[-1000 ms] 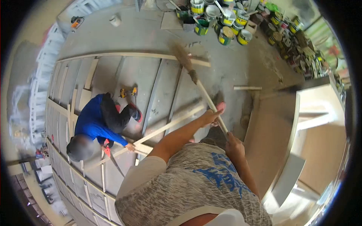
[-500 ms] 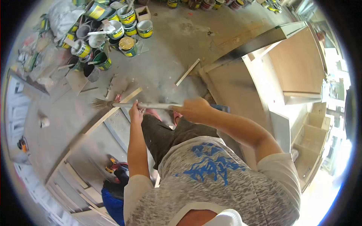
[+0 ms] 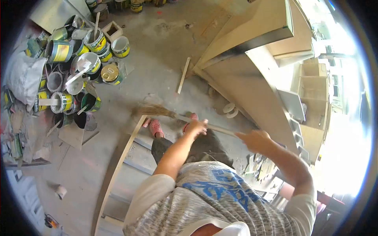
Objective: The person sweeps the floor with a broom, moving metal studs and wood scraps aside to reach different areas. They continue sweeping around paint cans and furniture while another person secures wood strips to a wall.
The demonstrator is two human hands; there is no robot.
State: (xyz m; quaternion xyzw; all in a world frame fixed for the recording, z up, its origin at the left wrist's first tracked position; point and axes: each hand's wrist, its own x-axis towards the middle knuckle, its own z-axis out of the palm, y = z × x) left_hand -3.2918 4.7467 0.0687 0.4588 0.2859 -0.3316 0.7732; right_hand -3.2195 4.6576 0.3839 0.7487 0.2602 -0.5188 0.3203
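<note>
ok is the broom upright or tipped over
Tipped: the broom slants well over, stretching leftward from the right hand past the left hand to its bristles.

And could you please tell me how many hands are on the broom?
2: the left hand is nearer the bristles, and the right hand is farther back along the broom handle.

Rough Bristles, Matt Floor

I'm seeing a broom (image 3: 182,117) with rough, straw-like bristles (image 3: 155,110) and a smooth, wooden-looking handle (image 3: 220,129). From it, at ten o'clock, a metallic-looking lid (image 3: 110,73) is gleaming beside smeared buckets (image 3: 95,41); at two, a plywood-looking panel (image 3: 248,82) is appearing smooth. The floor (image 3: 151,67) is looking matt, like concrete.
</note>
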